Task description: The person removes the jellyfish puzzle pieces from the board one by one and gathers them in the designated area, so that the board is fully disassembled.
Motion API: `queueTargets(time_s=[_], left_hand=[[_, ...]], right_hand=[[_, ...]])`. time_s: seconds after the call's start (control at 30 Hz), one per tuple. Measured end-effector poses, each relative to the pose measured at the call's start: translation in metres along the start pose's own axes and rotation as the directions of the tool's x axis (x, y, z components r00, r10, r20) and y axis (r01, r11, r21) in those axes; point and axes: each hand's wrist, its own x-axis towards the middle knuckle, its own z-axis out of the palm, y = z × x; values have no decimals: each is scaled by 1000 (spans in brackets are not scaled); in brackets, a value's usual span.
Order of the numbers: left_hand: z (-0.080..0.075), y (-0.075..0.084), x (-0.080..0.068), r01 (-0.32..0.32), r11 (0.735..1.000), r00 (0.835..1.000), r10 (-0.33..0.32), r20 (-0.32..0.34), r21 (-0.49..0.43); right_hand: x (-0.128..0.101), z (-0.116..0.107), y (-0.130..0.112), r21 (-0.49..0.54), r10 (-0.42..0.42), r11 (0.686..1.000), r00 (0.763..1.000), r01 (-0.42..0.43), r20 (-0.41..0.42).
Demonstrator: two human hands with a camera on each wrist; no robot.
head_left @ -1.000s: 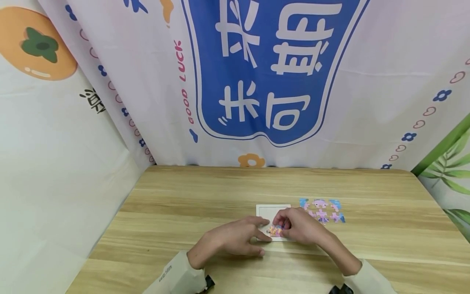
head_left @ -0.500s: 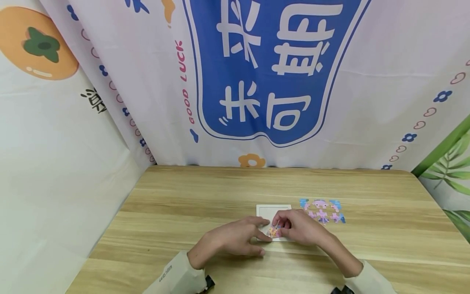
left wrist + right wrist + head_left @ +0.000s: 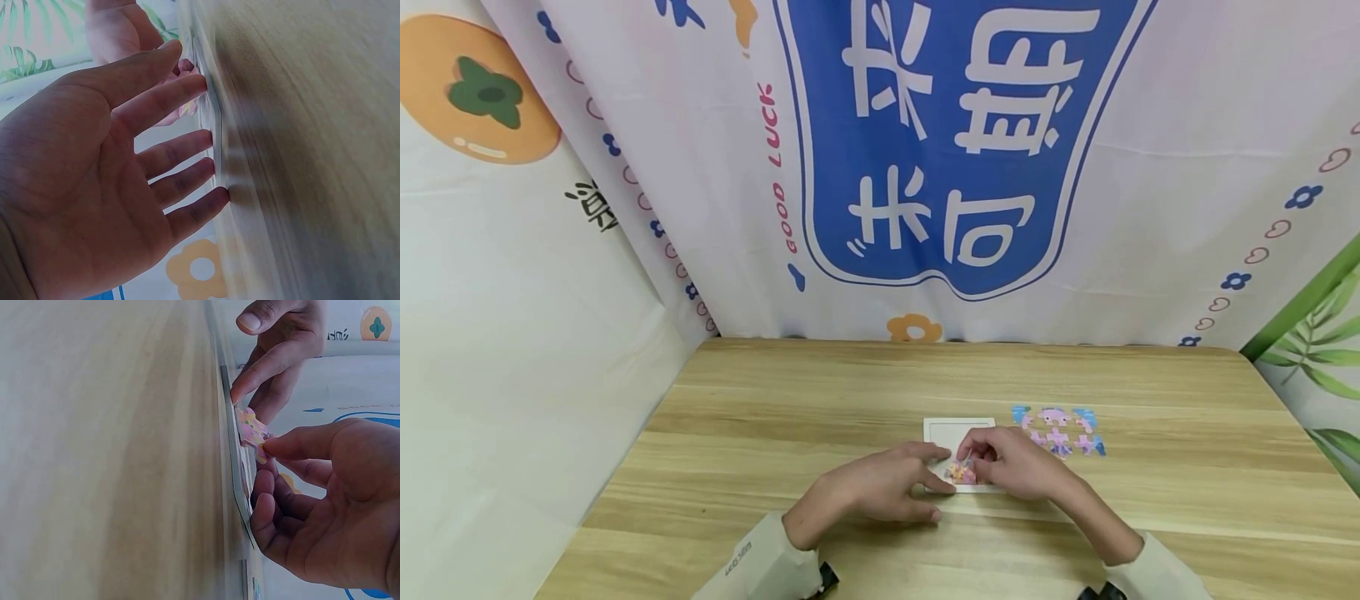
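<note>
My right hand (image 3: 1018,461) pinches a small pink and yellow jigsaw piece (image 3: 252,428) between thumb and index finger, tilted over the lower part of a white puzzle tray (image 3: 940,429). The other right fingers curl under, close to the tray's surface. My left hand (image 3: 887,483) lies at the tray's left side with fingers spread and fairly straight. In the left wrist view its fingertips (image 3: 206,140) rest on the tray's edge, and the thumb stands free. Part of the tray's lower right is hidden behind the right hand.
Several pink and blue jigsaw pieces (image 3: 1057,436) lie in loose rows on the wooden table (image 3: 775,417), right of the tray. A printed cloth (image 3: 737,292) hangs behind the table's far edge, and another white cloth (image 3: 512,333) hangs at the left.
The jigsaw piece in my right hand has shifted and turned slightly over the lower part of the tray. My left hand keeps its place at the tray's edge.
</note>
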Motion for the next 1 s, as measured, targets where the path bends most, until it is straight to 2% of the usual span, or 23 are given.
queueTargets(time_s=[0.37, 0.7, 1.0], left_hand=[[0, 0, -1, -5, 1000, 1000, 5, -8, 4], [0, 1, -1, 5, 1000, 1000, -5, -5, -9], [1, 0, 0, 3, 1000, 1000, -3, -5, -4]], right_hand=[[-1, -1, 6, 47, 32, 998, 999, -33, 7], [-7, -7, 8, -10, 26, 1000, 999, -27, -35], [-21, -18, 16, -17, 33, 999, 998, -34, -61]])
